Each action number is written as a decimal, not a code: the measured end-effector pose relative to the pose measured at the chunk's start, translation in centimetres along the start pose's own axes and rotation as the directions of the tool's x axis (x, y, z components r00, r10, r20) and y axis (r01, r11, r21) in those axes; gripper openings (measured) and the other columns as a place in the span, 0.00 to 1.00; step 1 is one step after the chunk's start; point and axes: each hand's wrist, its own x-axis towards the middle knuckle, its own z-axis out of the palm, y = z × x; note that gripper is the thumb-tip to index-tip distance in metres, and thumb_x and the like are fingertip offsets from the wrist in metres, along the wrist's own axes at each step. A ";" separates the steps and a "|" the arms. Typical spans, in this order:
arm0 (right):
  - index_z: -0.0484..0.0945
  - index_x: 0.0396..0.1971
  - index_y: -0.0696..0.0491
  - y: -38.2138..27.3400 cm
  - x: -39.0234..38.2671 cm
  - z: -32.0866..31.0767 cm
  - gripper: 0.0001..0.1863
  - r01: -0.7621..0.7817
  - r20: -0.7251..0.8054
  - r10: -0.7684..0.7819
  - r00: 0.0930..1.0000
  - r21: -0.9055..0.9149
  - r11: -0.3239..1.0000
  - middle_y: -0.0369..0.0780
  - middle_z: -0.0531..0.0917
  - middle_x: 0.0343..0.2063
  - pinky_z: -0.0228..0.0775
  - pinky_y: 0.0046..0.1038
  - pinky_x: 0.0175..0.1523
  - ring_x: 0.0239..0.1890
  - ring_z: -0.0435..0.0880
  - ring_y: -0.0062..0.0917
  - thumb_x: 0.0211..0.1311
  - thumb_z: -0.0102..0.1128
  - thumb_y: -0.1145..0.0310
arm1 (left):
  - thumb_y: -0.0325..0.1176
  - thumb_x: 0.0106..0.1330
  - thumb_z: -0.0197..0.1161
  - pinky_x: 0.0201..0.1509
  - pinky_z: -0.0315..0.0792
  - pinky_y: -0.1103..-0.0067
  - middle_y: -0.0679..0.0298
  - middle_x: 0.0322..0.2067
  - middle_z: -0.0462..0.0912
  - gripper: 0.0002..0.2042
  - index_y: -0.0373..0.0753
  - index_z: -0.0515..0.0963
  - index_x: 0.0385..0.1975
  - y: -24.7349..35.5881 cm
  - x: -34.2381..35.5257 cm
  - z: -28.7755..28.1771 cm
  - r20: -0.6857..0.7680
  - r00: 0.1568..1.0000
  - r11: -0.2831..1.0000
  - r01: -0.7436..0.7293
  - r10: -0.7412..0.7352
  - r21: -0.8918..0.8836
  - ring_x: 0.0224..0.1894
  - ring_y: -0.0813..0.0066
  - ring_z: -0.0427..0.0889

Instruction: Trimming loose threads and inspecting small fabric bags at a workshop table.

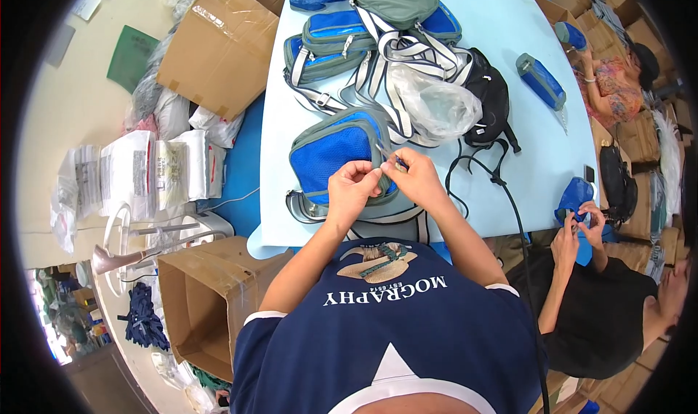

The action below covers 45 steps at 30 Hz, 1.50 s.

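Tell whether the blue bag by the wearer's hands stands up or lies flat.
The bag lies flat on the table: its broad blue face points upward.

Pale-blue table (pixel 549 170); on top: blue-grey bags (pixel 329 157); black bag (pixel 489 98); blue pouch (pixel 540 81)

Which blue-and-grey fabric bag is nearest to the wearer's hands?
The blue, grey-edged fabric bag in front: left hand and right hand meet at its right edge; the piled bags lie farther away.
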 end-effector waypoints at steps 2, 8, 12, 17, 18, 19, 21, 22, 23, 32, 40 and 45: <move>0.73 0.26 0.58 2.1 0.8 0.4 0.10 -0.029 -0.073 0.042 0.996 0.166 0.986 0.36 0.73 0.17 0.62 0.23 0.26 0.20 0.70 0.21 0.54 0.59 0.65 | 0.27 0.55 0.63 0.22 0.68 0.88 0.68 0.21 0.76 0.07 0.32 0.74 0.30 0.3 -0.1 0.5 -0.014 1.000 1.000 -0.011 0.012 0.026 0.18 0.86 0.73; 0.73 0.30 0.59 3.7 -0.2 2.0 0.13 0.027 -0.143 -0.008 0.990 0.132 0.991 0.45 0.77 0.20 0.66 0.31 0.30 0.23 0.75 0.33 0.58 0.55 0.61 | 0.28 0.52 0.64 0.23 0.64 0.87 0.72 0.18 0.72 0.07 0.35 0.73 0.23 -0.5 -0.4 0.3 -0.076 0.970 0.940 -0.201 0.230 0.276 0.21 0.89 0.66; 0.74 0.29 0.58 2.9 -0.9 2.5 0.15 -0.263 0.159 0.212 0.964 0.484 0.835 0.37 0.75 0.18 0.64 0.24 0.25 0.18 0.72 0.20 0.57 0.56 0.59 | 0.31 0.52 0.65 0.24 0.67 0.83 0.65 0.21 0.74 0.09 0.34 0.74 0.25 -0.7 -0.2 -1.5 0.108 0.930 0.810 -0.360 0.352 0.464 0.20 0.82 0.70; 0.74 0.27 0.58 5.2 -0.1 3.0 0.14 -0.210 0.120 0.173 0.978 0.513 0.832 0.33 0.74 0.18 0.62 0.19 0.24 0.19 0.69 0.12 0.56 0.58 0.60 | 0.28 0.53 0.62 0.36 0.70 0.76 0.59 0.27 0.76 0.04 0.35 0.75 0.25 0.4 0.7 -3.5 0.134 0.746 0.586 -0.609 0.653 0.534 0.31 0.64 0.76; 0.74 0.27 0.58 6.2 0.4 3.2 0.14 -0.170 0.069 0.156 0.985 0.489 0.855 0.33 0.74 0.18 0.62 0.19 0.25 0.20 0.69 0.13 0.56 0.59 0.61 | 0.27 0.53 0.62 0.43 0.68 0.73 0.58 0.31 0.76 0.04 0.35 0.75 0.27 0.4 1.3 -4.7 0.041 0.695 0.528 -0.582 0.718 0.619 0.37 0.61 0.74; 0.74 0.27 0.58 7.0 0.5 3.5 0.14 -0.154 0.041 0.154 0.987 0.492 0.857 0.33 0.74 0.18 0.62 0.19 0.25 0.20 0.69 0.13 0.56 0.59 0.61 | 0.28 0.54 0.61 0.47 0.66 0.71 0.55 0.34 0.75 0.07 0.35 0.74 0.31 1.1 1.7 -5.5 -0.083 0.673 0.540 -0.508 0.735 0.671 0.41 0.58 0.72; 0.73 0.26 0.59 7.6 -0.1 4.2 0.13 0.052 -0.058 -0.027 0.998 0.496 0.867 0.33 0.75 0.20 0.63 0.21 0.30 0.24 0.69 0.14 0.55 0.59 0.62 | 0.37 0.56 0.61 0.51 0.64 0.69 0.45 0.39 0.73 0.18 0.30 0.72 0.40 -1.5 3.6 -10.6 -0.190 0.678 0.456 -0.238 0.710 0.858 0.46 0.52 0.71; 0.74 0.26 0.59 7.2 -0.6 4.3 0.12 0.096 -0.065 -0.075 0.995 0.425 0.900 0.35 0.76 0.22 0.65 0.23 0.32 0.26 0.72 0.18 0.54 0.59 0.63 | 0.45 0.58 0.58 0.50 0.65 0.69 0.43 0.39 0.75 0.23 0.27 0.72 0.40 -3.5 4.3 -12.9 -0.302 0.774 0.561 -0.081 0.556 0.824 0.45 0.49 0.72; 0.74 0.26 0.58 6.9 -0.9 3.8 0.11 0.136 -0.089 -0.112 0.990 0.348 0.928 0.36 0.78 0.25 0.66 0.25 0.35 0.28 0.74 0.22 0.54 0.59 0.65 | 0.52 0.60 0.53 0.47 0.67 0.71 0.44 0.36 0.77 0.28 0.24 0.74 0.37 -2.4 4.2 -13.1 -0.257 0.959 0.777 0.069 0.122 0.626 0.41 0.54 0.76; 0.76 0.31 0.56 -1.6 -2.2 -4.0 0.07 0.609 -0.277 -0.665 0.694 -0.267 0.747 0.40 0.80 0.35 0.68 0.32 0.39 0.34 0.76 0.36 0.51 0.57 0.73 | 0.29 0.61 0.55 0.44 0.63 0.83 0.69 0.40 0.71 0.17 0.38 0.64 0.49 0.1 -2.7 -13.4 -0.012 0.963 0.963 -0.268 0.268 0.027 0.40 0.82 0.68; 0.73 0.35 0.58 -4.2 -3.3 -3.7 0.07 0.460 -0.479 -0.261 0.838 0.363 0.811 0.35 0.71 0.17 0.59 0.20 0.26 0.19 0.68 0.18 0.58 0.48 0.75 | 0.46 0.62 0.52 0.59 0.58 0.75 0.57 0.54 0.63 0.32 0.36 0.51 0.60 8.3 -4.3 -11.4 0.001 0.851 0.844 -0.520 0.525 0.131 0.56 0.66 0.64; 0.73 0.34 0.58 -3.8 -1.5 -2.2 0.05 0.517 -0.613 -0.374 0.696 0.067 0.853 0.39 0.72 0.15 0.61 0.21 0.24 0.16 0.70 0.24 0.58 0.51 0.75 | 0.51 0.48 0.67 0.60 0.57 0.73 0.57 0.54 0.66 0.41 0.30 0.60 0.56 7.8 -5.7 -12.1 0.396 0.891 0.891 -0.351 0.223 0.288 0.56 0.65 0.64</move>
